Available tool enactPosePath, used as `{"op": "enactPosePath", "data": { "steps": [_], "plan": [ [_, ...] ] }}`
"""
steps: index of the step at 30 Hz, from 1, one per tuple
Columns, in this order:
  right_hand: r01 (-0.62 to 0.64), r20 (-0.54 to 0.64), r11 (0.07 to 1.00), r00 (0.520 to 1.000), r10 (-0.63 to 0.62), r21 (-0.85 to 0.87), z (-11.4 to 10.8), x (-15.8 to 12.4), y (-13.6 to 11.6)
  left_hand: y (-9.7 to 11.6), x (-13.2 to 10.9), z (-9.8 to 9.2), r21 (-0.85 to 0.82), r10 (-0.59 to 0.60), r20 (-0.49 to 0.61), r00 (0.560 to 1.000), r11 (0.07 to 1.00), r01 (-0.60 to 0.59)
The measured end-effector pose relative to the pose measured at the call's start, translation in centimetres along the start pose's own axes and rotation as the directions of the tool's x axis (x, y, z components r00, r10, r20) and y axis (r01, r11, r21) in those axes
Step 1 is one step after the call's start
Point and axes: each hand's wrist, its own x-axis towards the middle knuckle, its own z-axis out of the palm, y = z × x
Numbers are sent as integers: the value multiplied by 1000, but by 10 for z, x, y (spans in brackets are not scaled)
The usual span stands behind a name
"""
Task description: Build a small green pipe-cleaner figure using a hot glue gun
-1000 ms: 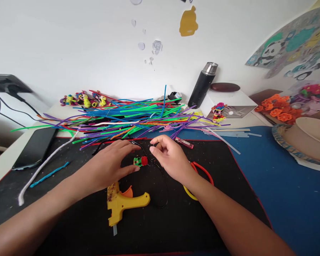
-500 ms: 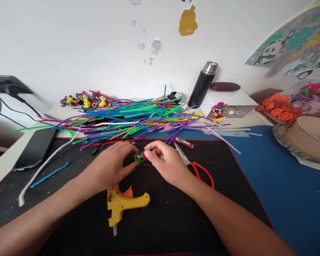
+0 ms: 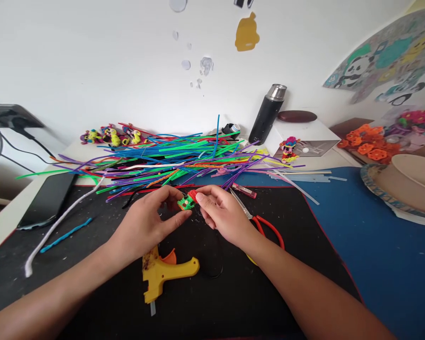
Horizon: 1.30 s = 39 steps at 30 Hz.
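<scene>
A small green and red pipe-cleaner figure (image 3: 188, 200) is held just above the black mat (image 3: 92, 264) by both hands. My left hand (image 3: 147, 222) pinches its green end with thumb and fingers. My right hand (image 3: 221, 213) pinches the red end from the right. A thin black wire (image 3: 212, 271) trails from the figure down onto the mat. A yellow glue gun (image 3: 165, 271) lies on the mat just below my left hand. Red-handled scissors (image 3: 260, 222) lie beside my right wrist.
A big heap of coloured pipe cleaners (image 3: 170, 158) lies behind the hands. A dark phone (image 3: 47, 198), a white pipe cleaner (image 3: 53, 226) and a blue one (image 3: 65, 233) lie at left. A black flask (image 3: 269, 113), small finished figures (image 3: 109, 134) and a hat (image 3: 407, 182) stand further back.
Both hands closed on the small figure and lifted it off the mat, a little away from me. The right hand uncovered the scissors as it moved in.
</scene>
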Motion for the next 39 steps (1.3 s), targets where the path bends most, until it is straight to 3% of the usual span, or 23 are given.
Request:
{"op": "enactPosePath", "data": {
  "steps": [9, 15, 17, 21, 27, 39],
  "plan": [
    [-30, 56, 995, 998, 25, 94, -3, 0, -3, -2, -4, 5, -87, 20, 77, 997, 996, -14],
    [-74, 60, 983, 996, 65, 166, -2, 0, -4, 0, 0, 4, -238, -31, 141, 990, 969, 64],
    [-78, 59, 981, 996, 68, 180, -3, 1, -5, -1, 1, 4, -361, -48, 197, 979, 925, 118],
    [-66, 54, 975, 997, 56, 212, -4, 1, -6, -1, 3, 2, -596, -64, 358, 932, 752, 281],
    [-70, 66, 974, 996, 57, 217, -4, 1, -5, 0, 2, 6, -693, -160, 457, 875, 553, 463],
    [-64, 83, 977, 995, 48, 205, -2, -1, -5, 2, -1, 10, -736, -142, 449, 882, 502, 455]
  ]
}}
